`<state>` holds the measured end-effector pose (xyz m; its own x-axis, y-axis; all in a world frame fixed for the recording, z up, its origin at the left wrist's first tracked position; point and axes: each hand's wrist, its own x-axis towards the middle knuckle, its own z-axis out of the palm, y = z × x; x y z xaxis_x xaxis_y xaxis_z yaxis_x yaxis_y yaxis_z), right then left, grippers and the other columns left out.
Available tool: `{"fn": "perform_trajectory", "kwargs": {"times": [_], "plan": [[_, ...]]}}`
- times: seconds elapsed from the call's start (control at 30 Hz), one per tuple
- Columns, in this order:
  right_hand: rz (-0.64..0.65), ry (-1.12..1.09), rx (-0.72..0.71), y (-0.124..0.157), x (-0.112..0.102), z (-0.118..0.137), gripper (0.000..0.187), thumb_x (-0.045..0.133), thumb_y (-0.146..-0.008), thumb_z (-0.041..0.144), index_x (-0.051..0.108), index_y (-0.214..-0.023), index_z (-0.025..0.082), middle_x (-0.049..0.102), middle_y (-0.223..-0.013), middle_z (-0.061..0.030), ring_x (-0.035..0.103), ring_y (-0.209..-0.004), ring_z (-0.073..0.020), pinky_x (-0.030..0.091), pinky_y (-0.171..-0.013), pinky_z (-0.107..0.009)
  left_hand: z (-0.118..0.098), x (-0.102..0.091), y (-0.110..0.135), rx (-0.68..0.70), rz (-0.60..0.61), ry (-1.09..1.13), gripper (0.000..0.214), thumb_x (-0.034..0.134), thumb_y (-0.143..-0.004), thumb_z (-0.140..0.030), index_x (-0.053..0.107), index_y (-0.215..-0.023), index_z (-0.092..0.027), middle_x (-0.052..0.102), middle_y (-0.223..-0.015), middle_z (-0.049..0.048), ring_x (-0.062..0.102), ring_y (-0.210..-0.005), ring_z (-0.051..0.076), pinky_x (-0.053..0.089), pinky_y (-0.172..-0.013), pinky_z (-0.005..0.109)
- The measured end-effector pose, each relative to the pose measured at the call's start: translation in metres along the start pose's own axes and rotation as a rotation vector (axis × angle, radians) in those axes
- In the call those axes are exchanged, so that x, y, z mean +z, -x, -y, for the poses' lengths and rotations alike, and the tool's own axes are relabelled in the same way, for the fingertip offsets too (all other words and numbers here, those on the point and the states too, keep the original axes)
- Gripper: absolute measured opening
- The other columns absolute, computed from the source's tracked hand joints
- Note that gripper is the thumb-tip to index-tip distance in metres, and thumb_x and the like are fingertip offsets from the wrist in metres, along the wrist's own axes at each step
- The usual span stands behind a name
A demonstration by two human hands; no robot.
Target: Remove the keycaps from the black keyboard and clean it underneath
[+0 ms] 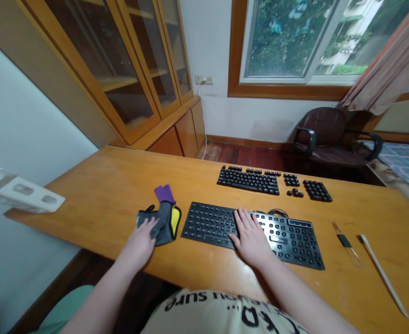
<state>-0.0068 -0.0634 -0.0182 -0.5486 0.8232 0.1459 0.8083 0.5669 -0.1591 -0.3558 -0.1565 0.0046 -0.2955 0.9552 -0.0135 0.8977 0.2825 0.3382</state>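
My left hand (pixel 142 240) rests palm down on a bundle of cleaning cloths (pixel 163 218), grey with yellow and purple parts, its fingers spread flat. My right hand (pixel 250 235) lies flat and open on a black keyboard base (pixel 295 241) that has bare switches and no keycaps. Behind it, the removed black keycaps (pixel 248 179) are laid out in keyboard order on the wooden desk (pixel 113 185), with the number-pad group (pixel 317 190) to the right.
A keycap puller (pixel 345 241) and a thin pale brush (pixel 381 273) lie at the right of the desk. A white device (pixel 19 192) sits at the left edge. A brown office chair (pixel 329 137) stands beyond the desk, glass-door cabinets (pixel 131 69) at back left.
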Motion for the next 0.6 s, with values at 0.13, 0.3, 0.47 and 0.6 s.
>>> {"fn": "perform_trajectory", "kwargs": {"times": [0.13, 0.3, 0.47, 0.6], "plan": [[-0.018, 0.01, -0.007, 0.0, 0.001, -0.001, 0.067, 0.036, -0.089, 0.051, 0.031, -0.141, 0.008, 0.029, -0.147, -0.0148, 0.021, -0.137, -0.0266, 0.011, -0.112, -0.046, 0.033, -0.039, 0.007, -0.261, -0.292, 0.376, 0.039, 0.047, -0.082, -0.037, 0.061, -0.114, -0.02, 0.063, -0.12, 0.0052, 0.051, -0.118, 0.027, 0.035, -0.105, 0.043], [-0.031, 0.012, -0.012, 0.0, 0.001, -0.001, 0.067, 0.035, -0.089, 0.051, 0.033, -0.14, 0.007, 0.031, -0.146, -0.0152, 0.023, -0.136, -0.0267, 0.012, -0.112, -0.046, 0.012, -0.074, -0.011, -0.433, -0.606, 0.861, 0.036, 0.058, -0.078, -0.033, 0.061, -0.108, -0.013, 0.064, -0.118, 0.0041, 0.055, -0.114, 0.026, 0.037, -0.103, 0.043], [-0.022, 0.012, -0.004, 0.0, 0.0, 0.0, 0.067, 0.034, -0.09, 0.051, 0.031, -0.141, 0.008, 0.03, -0.147, -0.0139, 0.022, -0.137, -0.0257, 0.012, -0.112, -0.044, -0.022, -0.087, -0.06, -0.325, -0.281, 1.321, 0.038, 0.047, -0.086, -0.03, 0.054, -0.117, -0.011, 0.07, -0.103, 0.0054, 0.06, -0.107, 0.024, 0.044, -0.097, 0.046], [-0.014, 0.003, 0.007, 0.0, -0.002, 0.001, 0.068, 0.034, -0.089, 0.052, 0.031, -0.141, 0.008, 0.029, -0.147, -0.0133, 0.021, -0.137, -0.0257, 0.012, -0.112, -0.044, -0.034, -0.083, -0.114, -0.349, 0.034, 1.381, 0.038, 0.043, -0.083, -0.023, 0.056, -0.113, -0.004, 0.071, -0.094, 0.0126, 0.063, -0.1, 0.028, 0.049, -0.091, 0.047]]}}
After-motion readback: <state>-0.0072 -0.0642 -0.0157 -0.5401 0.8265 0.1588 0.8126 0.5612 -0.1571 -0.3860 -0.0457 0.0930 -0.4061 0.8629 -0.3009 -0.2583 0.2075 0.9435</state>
